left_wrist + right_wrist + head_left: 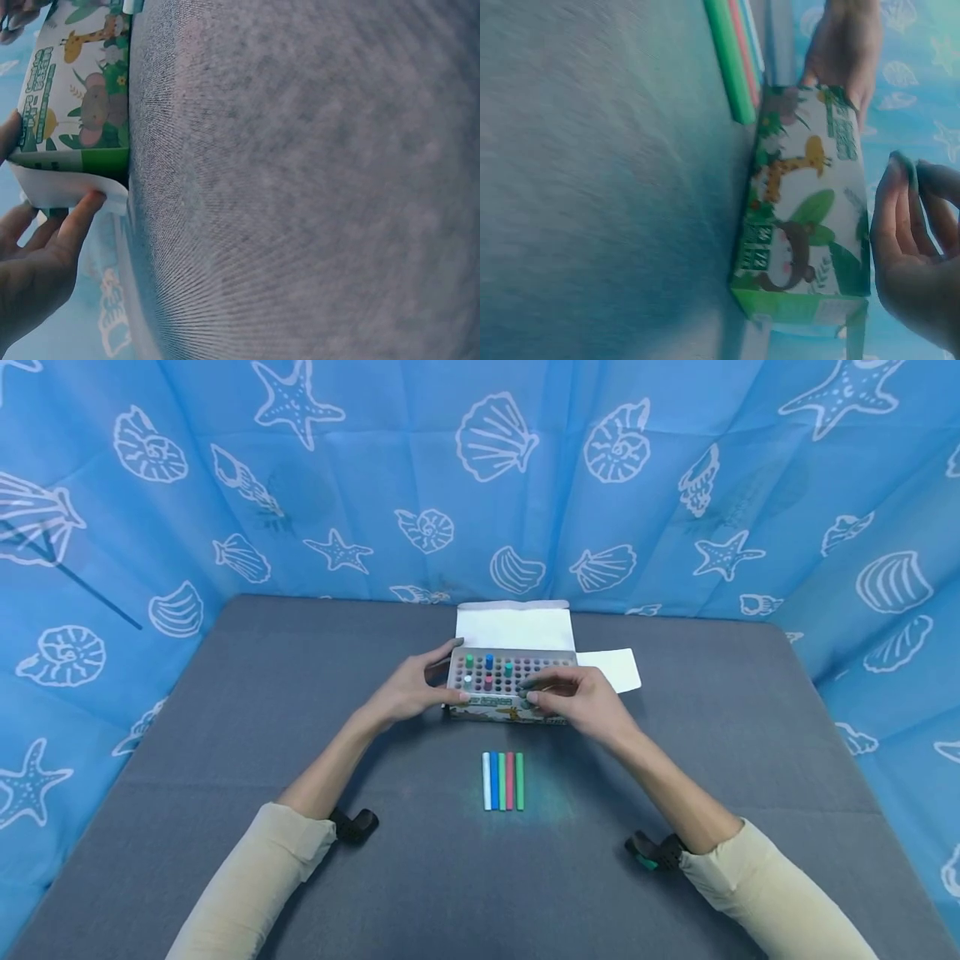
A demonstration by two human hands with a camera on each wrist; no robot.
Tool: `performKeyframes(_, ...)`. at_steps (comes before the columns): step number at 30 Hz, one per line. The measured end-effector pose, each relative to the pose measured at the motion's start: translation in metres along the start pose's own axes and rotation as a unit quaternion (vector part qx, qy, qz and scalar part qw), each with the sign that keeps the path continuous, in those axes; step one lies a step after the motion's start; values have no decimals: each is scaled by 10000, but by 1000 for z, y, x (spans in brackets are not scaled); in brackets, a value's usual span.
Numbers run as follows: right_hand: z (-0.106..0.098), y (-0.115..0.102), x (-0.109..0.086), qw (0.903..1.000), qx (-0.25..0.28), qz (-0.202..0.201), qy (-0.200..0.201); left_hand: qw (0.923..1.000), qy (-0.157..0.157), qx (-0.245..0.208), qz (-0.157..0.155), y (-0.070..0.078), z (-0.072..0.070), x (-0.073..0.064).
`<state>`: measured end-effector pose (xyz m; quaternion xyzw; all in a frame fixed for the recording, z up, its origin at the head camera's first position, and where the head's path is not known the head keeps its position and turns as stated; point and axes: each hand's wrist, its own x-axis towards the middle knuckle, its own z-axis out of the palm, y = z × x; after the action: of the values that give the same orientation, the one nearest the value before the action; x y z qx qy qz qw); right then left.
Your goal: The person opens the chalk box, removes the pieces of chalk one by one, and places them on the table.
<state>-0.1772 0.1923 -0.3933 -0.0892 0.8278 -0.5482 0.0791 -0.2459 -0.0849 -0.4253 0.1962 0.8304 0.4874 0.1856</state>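
A chalk box (487, 713) printed with animals holds a grey tray (542, 656) full of round holes. Several chalk sticks stand in its left half, among them a blue chalk stick (489, 661) and a pink chalk stick (488, 682). My left hand (411, 692) spans the box's left end, thumb at the front edge and fingers at the back, holding it. Over the front of the tray, my right hand (581, 697) pinches a small green piece of chalk (906, 169), mostly hidden by the fingertips. Those fingertips look dusted dark green.
The box's white lid (514, 627) is folded back, and a white side flap (611, 669) sticks out right. In front of the box lie several chalk sticks side by side, including a white chalk stick (486, 781) and a red-pink chalk stick (510, 781), on a grey cloth (420, 877).
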Motion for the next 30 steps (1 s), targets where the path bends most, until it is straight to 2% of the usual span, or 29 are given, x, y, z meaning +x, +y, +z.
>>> performKeyframes(8, -6, 0, 16, 9996, -196, -2, 219, 9998, -73, -161, 9, 0, 1, 0)
performKeyframes(17, -2, -3, 34, 9985, -418, -182, 317, 9999, 2, -162, -9, -2, -2, 0)
performKeyframes(30, 5, -1, 48, 9936, -1120, -61, 141, 9998, -20, -221, 2, -2, -1, 0)
